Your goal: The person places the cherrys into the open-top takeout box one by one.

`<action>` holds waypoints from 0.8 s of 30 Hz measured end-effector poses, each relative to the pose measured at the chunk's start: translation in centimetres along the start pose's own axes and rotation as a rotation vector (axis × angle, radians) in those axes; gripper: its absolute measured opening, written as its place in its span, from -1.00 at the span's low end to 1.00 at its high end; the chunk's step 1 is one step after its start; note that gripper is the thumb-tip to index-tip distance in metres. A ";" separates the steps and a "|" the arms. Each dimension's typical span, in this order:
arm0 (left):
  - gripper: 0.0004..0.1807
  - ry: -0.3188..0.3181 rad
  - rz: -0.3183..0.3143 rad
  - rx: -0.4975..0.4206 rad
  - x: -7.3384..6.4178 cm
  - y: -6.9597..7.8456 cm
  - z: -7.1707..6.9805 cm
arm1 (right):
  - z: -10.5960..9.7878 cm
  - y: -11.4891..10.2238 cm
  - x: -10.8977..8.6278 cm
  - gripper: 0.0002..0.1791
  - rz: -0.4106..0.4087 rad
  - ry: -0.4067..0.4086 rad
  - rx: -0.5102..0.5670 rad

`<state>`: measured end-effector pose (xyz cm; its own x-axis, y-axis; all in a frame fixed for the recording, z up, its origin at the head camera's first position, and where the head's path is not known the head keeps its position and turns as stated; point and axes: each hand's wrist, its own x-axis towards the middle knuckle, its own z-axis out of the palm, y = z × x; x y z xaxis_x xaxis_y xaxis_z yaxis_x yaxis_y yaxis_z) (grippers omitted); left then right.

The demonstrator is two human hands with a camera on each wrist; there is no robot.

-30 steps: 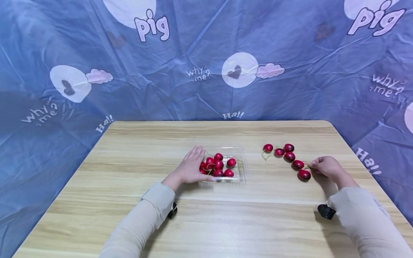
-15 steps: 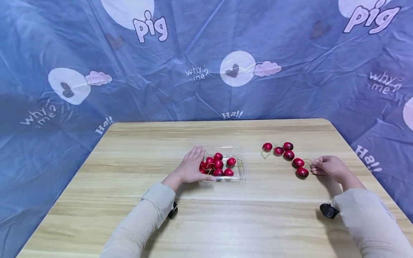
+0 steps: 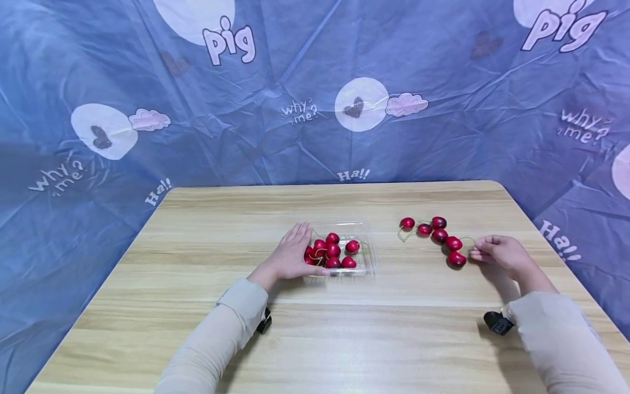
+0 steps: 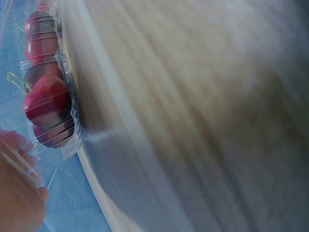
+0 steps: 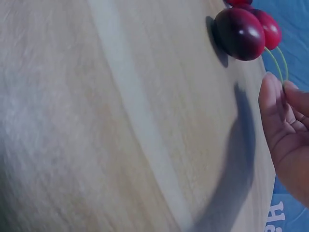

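Note:
My left hand (image 3: 291, 255) rests against the left end of a clear plastic container (image 3: 372, 257), its thumb along the front side and its fingers straight toward the back corner. Several red cherries (image 3: 332, 250) lie inside; the left wrist view shows cherries (image 4: 47, 99) through the ribbed wall, beside part of that hand (image 4: 19, 193). On the right, my right hand (image 3: 502, 254) pinches thin green stems (image 5: 279, 65) between thumb and fingertips. Two dark red cherries (image 3: 455, 251) hang on or lie by these stems; whether they touch the table is unclear.
More loose cherries (image 3: 425, 229), some with stems, lie in a cluster just beyond the pinched pair. The wooden table (image 3: 374, 339) ends at a blue printed cloth (image 3: 275, 148) behind it.
My right hand has drawn the two stemmed cherries slightly right, then back left and away from me, closer to the loose cluster. My left hand and the container stay put.

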<state>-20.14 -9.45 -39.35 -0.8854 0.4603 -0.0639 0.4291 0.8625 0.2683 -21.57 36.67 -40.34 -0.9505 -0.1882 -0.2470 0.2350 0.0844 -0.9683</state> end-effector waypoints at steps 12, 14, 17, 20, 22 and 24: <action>0.23 -0.010 -0.005 0.007 0.0 0.0 -0.1 | 1.2 -1.4 -0.4 -0.93 -0.067 -0.034 0.284; 0.23 -0.010 -0.005 0.010 0.0 0.0 -0.1 | 1.6 -1.6 -0.5 -0.90 -0.074 -0.040 0.296; 0.24 -0.010 -0.004 0.013 -0.1 0.0 -0.1 | 2.2 -2.0 -0.4 -0.84 -0.094 -0.052 0.320; 0.24 -0.011 -0.004 0.008 -0.1 0.0 -0.1 | 2.8 -2.3 -0.4 -0.82 -0.122 -0.064 0.329; 0.24 -0.010 -0.002 0.008 -0.1 0.1 -0.2 | 3.2 -2.5 -0.4 -0.82 -0.143 -0.073 0.331; 0.24 -0.007 0.001 0.010 -0.2 0.1 -0.1 | 3.6 -2.8 -0.4 -0.82 -0.160 -0.076 0.331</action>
<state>-19.97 -9.46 -39.17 -0.8837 0.4628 -0.0703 0.4319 0.8640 0.2587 -21.14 32.98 -37.71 -0.9657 -0.2465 -0.0818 0.1495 -0.2700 -0.9512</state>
